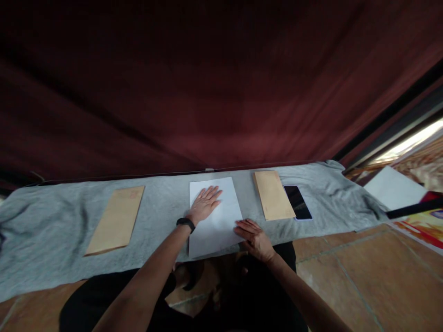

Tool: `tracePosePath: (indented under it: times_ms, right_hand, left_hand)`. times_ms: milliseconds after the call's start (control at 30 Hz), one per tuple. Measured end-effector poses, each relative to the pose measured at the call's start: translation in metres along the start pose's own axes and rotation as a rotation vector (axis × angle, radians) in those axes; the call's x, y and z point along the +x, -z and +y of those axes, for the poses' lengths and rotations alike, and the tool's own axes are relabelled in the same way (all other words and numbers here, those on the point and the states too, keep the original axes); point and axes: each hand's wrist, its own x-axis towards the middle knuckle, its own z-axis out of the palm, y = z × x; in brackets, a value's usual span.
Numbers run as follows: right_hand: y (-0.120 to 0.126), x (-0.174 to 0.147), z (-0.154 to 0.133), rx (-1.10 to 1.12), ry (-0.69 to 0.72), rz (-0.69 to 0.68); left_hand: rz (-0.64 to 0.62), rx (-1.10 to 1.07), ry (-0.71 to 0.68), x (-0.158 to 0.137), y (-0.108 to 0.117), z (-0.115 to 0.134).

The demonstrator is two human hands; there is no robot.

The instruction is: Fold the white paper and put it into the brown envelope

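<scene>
A white sheet of paper [216,230] lies on a grey cloth in front of me; whether it is one sheet or a thin stack, I cannot tell. My left hand [203,204], with a black band on the wrist, rests flat on its upper middle, fingers spread. At the paper's lower right edge is my right hand [255,240], its fingers stretched out and close together, tips touching the edge. The right thumb is mostly hidden. Brown envelopes [273,196] lie to the right of the paper, and another brown envelope [117,219] lies to the left.
A dark-screened phone [298,203] touches the right-hand envelopes. The grey cloth [162,212] covers a long narrow bench, with a dark red curtain [214,115] behind it. White paper [394,186] and a colourful printed sheet [425,226] are at far right. Tiled floor [377,272] shows below.
</scene>
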Motion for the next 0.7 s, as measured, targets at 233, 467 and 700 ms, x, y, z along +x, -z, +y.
tracePosePath:
  times_ms: [233, 467, 700]
  right_hand:
    - [0.001, 0.001, -0.002, 0.013, -0.013, 0.01]
    - [0.007, 0.006, -0.002, 0.064, -0.024, -0.011]
    - [0.005, -0.01, -0.018, 0.196, -0.073, 0.063]
  left_hand:
    - [0.109, -0.023, 0.293, -0.047, 0.012, -0.033]
    - [-0.033, -0.46, 0.046, -0.148, 0.034, 0.014]
    - [0.039, -0.558, 0.098, -0.199, 0.051, 0.041]
